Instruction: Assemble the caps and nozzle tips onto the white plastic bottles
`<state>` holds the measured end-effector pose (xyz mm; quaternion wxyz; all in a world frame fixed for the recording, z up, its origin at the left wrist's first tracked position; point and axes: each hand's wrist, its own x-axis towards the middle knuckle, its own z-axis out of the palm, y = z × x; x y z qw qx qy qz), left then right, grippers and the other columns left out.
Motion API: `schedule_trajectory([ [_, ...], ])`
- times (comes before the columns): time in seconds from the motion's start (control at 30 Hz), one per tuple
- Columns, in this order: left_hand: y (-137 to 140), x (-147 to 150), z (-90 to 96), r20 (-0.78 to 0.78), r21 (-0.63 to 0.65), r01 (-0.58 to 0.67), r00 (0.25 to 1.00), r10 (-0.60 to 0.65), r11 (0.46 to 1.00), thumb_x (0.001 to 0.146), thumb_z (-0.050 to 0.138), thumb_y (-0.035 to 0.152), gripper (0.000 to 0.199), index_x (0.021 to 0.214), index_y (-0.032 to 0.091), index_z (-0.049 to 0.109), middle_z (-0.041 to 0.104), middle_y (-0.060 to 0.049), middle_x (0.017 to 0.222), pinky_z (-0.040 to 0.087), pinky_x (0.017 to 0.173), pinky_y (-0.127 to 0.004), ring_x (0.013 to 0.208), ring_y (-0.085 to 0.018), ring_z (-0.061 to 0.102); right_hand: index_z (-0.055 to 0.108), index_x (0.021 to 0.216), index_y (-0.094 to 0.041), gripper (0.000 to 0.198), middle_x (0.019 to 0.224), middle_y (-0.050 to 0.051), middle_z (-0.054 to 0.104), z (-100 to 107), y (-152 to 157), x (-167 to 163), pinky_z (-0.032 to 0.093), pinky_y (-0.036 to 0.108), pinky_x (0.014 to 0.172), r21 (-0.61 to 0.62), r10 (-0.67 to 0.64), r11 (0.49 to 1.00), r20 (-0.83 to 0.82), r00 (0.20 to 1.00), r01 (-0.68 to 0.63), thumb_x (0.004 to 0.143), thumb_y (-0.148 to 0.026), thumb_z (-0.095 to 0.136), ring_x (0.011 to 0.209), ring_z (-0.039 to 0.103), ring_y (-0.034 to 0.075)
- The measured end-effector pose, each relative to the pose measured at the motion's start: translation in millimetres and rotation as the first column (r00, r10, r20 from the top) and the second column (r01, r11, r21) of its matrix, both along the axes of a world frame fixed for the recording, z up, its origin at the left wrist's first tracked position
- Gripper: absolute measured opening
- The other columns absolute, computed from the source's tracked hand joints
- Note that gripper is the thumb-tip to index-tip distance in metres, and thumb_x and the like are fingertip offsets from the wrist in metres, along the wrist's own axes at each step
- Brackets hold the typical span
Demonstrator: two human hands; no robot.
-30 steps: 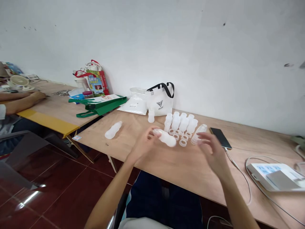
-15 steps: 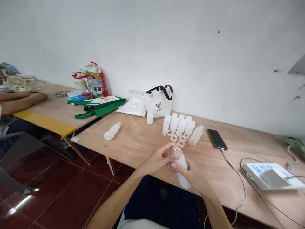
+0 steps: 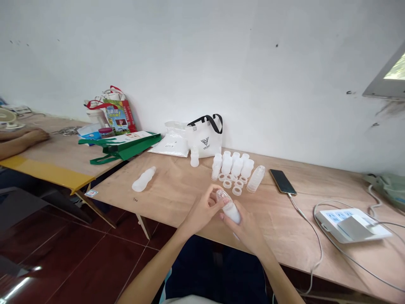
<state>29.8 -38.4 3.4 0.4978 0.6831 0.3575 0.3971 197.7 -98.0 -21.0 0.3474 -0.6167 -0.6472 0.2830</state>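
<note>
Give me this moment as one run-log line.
left hand: on clear cap | right hand: holding white bottle | table: upright bottles, rings, phone

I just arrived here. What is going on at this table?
Someone holds a whitish bottle with both hands: the left hand at its clear cap, the right hand around its body. Beyond them, more bottles stand grouped, with translucent rings in front and a stack of clear caps at the right. Another bottle is apart at the left.

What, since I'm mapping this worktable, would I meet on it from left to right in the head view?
Lying bottle, standing bottle, held bottle, clear nested stack, phone, white cabled device.
</note>
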Motion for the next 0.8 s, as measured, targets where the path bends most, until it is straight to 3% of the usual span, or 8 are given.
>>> schedule_trajectory([
  [0.13, -1.7, 4.1, -0.9, 0.059, -0.034, 0.059, 0.997, -0.057, 0.998, 0.093, 0.065, 0.047, 0.038, 0.122, 0.024, 0.057, 0.07, -0.005, 0.11, 0.053, 0.077, -0.028, 0.102, -0.021, 0.066, 0.063, 0.107, -0.025, 0.034, 0.088, 0.001, 0.074, -0.3, 2.5, 11.0, 0.046, 0.03, 0.065, 0.022, -0.015, 1.0, -0.025, 1.0, 0.016, 0.091, -0.055, 0.062, 0.078, 0.068, 0.023],
  [0.37, -7.2, 2.8, 1.5, 0.034, -0.068, 0.202, 0.979, -0.201, 0.977, 0.094, 0.064, 0.046, 0.04, 0.128, 0.025, 0.058, 0.066, -0.006, 0.117, 0.057, 0.08, -0.032, 0.089, -0.018, 0.068, 0.064, 0.113, -0.027, 0.029, 0.103, 0.003, 0.077, -0.7, 4.0, 18.2, 0.05, 0.033, 0.072, 0.04, 0.01, 0.999, -0.025, 1.0, -0.009, 0.093, -0.047, 0.06, 0.09, 0.072, 0.025],
  [0.53, 5.6, 15.3, -3.3, 0.217, -0.063, 0.026, 0.976, -0.011, 0.998, 0.088, 0.073, 0.042, 0.047, 0.122, 0.023, 0.047, 0.065, -0.01, 0.124, 0.058, 0.075, -0.03, 0.099, -0.02, 0.067, 0.065, 0.107, -0.026, 0.033, 0.096, 0.003, 0.077, 11.8, 4.1, 35.8, 0.051, 0.035, 0.073, 0.097, -0.101, 0.991, 0.05, 0.994, 0.096, 0.09, -0.055, 0.062, 0.086, 0.072, 0.027],
  [0.6, 15.2, 26.7, 0.9, 0.216, -0.034, -0.004, 0.976, 0.011, 0.999, 0.086, 0.076, 0.039, 0.043, 0.114, 0.022, 0.047, 0.066, -0.01, 0.122, 0.058, 0.076, -0.03, 0.095, -0.017, 0.067, 0.065, 0.105, -0.025, 0.037, 0.093, 0.004, 0.076, 16.1, 3.9, 49.9, 0.051, 0.035, 0.072, 0.147, -0.167, 0.976, 0.048, 0.985, 0.159, 0.09, -0.058, 0.062, 0.085, 0.07, 0.027],
  [0.7, 31.7, 51.4, 16.2, 0.174, 0.066, 0.052, 0.983, -0.063, 0.996, 0.088, 0.073, 0.039, 0.039, 0.113, 0.023, 0.048, 0.069, -0.007, 0.113, 0.057, 0.075, -0.029, 0.09, -0.017, 0.068, 0.066, 0.099, -0.023, 0.043, 0.083, 0.004, 0.074, 22.7, 1.2, 73.7, 0.05, 0.033, 0.068, 0.184, -0.28, 0.946, 0.037, 0.959, 0.268, 0.087, -0.064, 0.063, 0.077, 0.068, 0.025],
  [0.8, 51.9, 82.9, 32.2, 0.048, 0.232, 0.047, 0.997, -0.06, 0.972, 0.091, 0.068, 0.041, 0.034, 0.117, 0.026, 0.052, 0.069, -0.005, 0.113, 0.054, 0.084, -0.033, 0.101, -0.02, 0.067, 0.067, 0.098, -0.023, 0.048, 0.077, 0.004, 0.073, 30.5, -4.4, 94.0, 0.049, 0.033, 0.066, 0.219, -0.371, 0.907, 0.016, 0.928, 0.359, 0.084, -0.069, 0.064, 0.072, 0.068, 0.025],
])
